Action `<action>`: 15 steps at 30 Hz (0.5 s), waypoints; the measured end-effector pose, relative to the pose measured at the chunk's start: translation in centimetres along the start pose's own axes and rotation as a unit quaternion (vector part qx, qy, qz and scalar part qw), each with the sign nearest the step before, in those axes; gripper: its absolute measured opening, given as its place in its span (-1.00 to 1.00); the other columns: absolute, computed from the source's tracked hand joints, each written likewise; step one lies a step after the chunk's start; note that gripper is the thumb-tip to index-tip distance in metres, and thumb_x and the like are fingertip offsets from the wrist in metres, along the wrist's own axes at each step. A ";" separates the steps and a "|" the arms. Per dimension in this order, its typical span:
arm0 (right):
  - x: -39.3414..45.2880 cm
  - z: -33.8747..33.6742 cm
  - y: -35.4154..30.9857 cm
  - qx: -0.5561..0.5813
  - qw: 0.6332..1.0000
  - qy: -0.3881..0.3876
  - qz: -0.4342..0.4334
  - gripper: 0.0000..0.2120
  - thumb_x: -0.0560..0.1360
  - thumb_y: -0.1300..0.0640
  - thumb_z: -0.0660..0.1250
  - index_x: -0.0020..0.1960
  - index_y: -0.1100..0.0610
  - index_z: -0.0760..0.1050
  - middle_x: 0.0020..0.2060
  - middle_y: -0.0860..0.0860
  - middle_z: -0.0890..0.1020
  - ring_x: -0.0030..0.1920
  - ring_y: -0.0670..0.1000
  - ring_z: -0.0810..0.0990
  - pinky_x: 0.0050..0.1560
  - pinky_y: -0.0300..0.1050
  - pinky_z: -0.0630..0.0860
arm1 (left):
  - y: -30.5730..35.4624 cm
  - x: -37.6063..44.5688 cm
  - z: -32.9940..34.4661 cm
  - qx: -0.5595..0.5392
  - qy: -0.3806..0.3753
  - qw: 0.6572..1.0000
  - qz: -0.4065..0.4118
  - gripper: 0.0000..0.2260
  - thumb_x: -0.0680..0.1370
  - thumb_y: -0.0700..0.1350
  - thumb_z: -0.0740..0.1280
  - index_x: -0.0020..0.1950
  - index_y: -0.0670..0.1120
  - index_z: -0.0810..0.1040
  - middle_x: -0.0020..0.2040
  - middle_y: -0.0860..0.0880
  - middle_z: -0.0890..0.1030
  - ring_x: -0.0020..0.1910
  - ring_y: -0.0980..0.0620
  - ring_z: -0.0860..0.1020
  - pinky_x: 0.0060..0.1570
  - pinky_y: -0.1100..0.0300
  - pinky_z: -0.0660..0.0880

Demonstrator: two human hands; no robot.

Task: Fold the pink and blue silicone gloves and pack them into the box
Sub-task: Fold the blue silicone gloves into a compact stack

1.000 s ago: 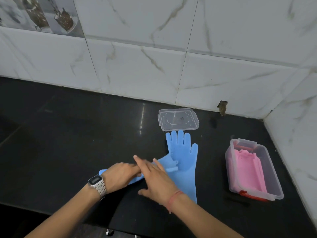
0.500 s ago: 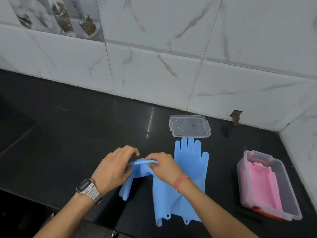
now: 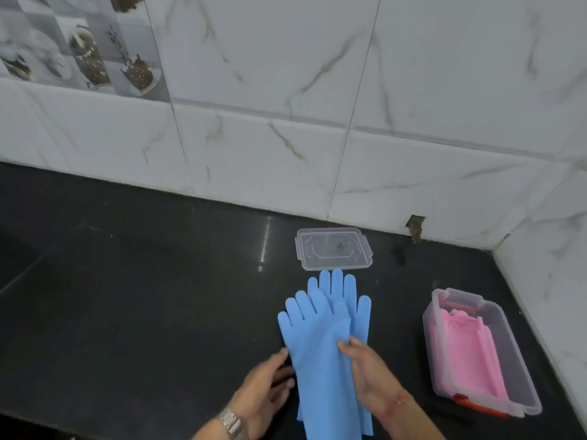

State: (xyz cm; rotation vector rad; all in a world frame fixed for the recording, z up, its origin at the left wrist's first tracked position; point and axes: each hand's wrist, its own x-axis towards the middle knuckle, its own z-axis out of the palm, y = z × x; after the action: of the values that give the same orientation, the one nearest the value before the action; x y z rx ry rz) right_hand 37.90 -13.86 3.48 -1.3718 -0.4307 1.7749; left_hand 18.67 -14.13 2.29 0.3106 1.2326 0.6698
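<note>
Black counter (image 3: pixel 127 312), tiled wall behind. Two blue gloves (image 3: pixel 320 350), flat, overlapped, fingers pointing to the wall. Clear box (image 3: pixel 521 389) at right, pink gloves (image 3: pixel 470 354) inside. Clear lid (image 3: pixel 333 248) just beyond the blue fingertips. Left hand (image 3: pixel 266 392) open, touching top glove's left edge. Right hand (image 3: pixel 371 373) open, fingertips pressing it.

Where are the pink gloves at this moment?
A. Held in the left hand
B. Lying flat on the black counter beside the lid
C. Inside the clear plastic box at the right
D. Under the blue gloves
C: the pink gloves lie folded inside the clear plastic box on the right of the counter, while both hands are at the blue gloves and the lid lies apart near the wall.
</note>
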 end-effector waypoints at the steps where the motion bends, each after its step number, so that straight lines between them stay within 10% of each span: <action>1: -0.2 -0.3 0.4 -0.002 1.000 -0.011 0.002 -0.70 0.60 0.20 0.20 0.29 0.21 0.52 0.17 0.19 0.64 0.19 0.24 0.60 0.32 0.23 0.43 | -0.1 0.1 0.4 -0.002 -0.023 1.000 -0.012 -0.74 0.51 0.00 0.40 0.12 -0.12 0.61 0.03 -0.13 0.69 -0.05 -0.05 0.61 -0.10 0.16 0.53; 15: -1.4 -0.5 -1.5 0.004 0.989 -0.080 -0.122 -0.64 0.57 0.27 0.25 0.35 0.12 0.45 0.22 0.19 0.61 0.19 0.31 0.58 0.20 0.31 0.51 | 3.8 0.2 4.6 0.091 -0.119 0.966 0.209 -0.66 0.53 -0.29 0.35 0.26 -0.03 0.49 0.12 -0.13 0.66 0.07 -0.18 0.64 0.10 -0.16 0.56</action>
State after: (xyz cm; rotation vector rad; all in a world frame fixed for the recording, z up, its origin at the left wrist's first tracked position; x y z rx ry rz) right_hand 39.03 -14.18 5.26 -1.1229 -0.6487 1.6852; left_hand 21.89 -10.47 5.75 0.7973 1.0059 0.8530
